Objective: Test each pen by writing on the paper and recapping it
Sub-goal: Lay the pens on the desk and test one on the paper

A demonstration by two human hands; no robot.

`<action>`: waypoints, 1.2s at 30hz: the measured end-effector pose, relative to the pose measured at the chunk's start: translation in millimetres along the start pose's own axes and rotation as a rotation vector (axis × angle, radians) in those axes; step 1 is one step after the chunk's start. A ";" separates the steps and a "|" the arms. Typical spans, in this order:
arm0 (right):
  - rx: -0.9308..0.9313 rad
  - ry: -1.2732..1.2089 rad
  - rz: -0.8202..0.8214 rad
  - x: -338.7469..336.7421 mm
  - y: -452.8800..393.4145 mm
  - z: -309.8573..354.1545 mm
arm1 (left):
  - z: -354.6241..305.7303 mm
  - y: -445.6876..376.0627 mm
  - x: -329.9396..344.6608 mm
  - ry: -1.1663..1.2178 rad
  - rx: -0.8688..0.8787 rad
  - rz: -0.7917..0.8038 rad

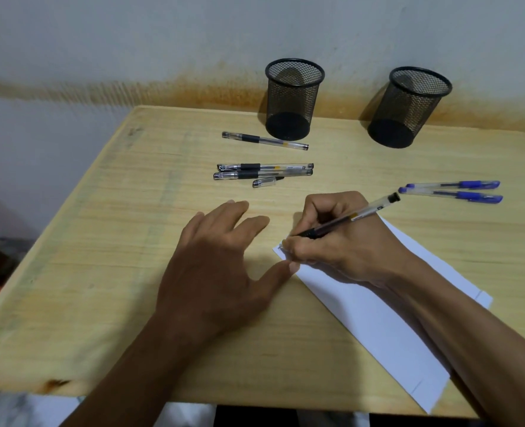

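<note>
From the head camera I saw my right hand (pixel 341 241) gripping an uncapped black pen (pixel 347 218) in a writing hold, its tip down on the far-left corner of the paper (pixel 363 306). The barrel slanted up and to the right over my knuckles. The paper was white and lay on the right, near part of the tabletop (pixel 116 241), running slantwise toward the near edge, with my right forearm resting across it.

My left hand (pixel 221 263) was open, palm down on the wood just left of the paper, fingers spread, and the thumb tip touched the paper's left edge.

Farther off, a loose cap (pixel 264 182) lay beside two capped black pens (pixel 264 171) that lay side by side, touching. A third black pen (pixel 264 140) lay beyond them, near the foot of the left mesh cup (pixel 292 100). A second mesh cup (pixel 409 106) stood to the right, well apart from the first, close to the wall. Two blue pens (pixel 452 191) lay together at the right, just past the end of the pen I held.
</note>
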State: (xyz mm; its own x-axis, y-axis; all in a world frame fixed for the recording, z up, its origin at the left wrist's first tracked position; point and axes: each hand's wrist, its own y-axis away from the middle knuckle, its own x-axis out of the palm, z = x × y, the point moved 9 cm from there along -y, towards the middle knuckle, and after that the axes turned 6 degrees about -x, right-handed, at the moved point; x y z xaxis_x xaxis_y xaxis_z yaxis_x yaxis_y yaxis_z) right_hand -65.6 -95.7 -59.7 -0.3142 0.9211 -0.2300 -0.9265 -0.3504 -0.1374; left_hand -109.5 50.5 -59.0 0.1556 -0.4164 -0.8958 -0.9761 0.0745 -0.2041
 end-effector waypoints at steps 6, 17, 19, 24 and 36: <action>-0.002 -0.018 -0.005 -0.1 -0.3 0.6 | -0.5 -0.2 0.9 -0.012 -0.005 0.016; -0.013 -0.013 -0.040 -3.2 1.2 0.4 | -1.1 0.8 0.6 -0.013 -0.005 0.020; -0.014 -0.012 -0.032 -3.0 1.2 1.0 | -1.5 0.6 1.1 -0.015 -0.002 0.023; -0.023 0.007 -0.042 -3.7 0.6 0.8 | -1.7 0.5 1.7 -0.007 0.000 0.022; -0.038 0.030 -0.081 -6.0 0.9 1.9 | -1.9 0.9 1.4 0.000 0.009 0.008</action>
State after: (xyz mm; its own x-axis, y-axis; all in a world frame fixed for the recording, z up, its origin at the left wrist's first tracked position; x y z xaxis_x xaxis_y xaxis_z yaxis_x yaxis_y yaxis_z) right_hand -65.0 -101.2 -56.6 -0.2313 0.9414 -0.2454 -0.9399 -0.2814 -0.1935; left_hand -110.4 48.2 -59.7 0.1477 -0.4161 -0.8973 -0.9758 0.0864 -0.2007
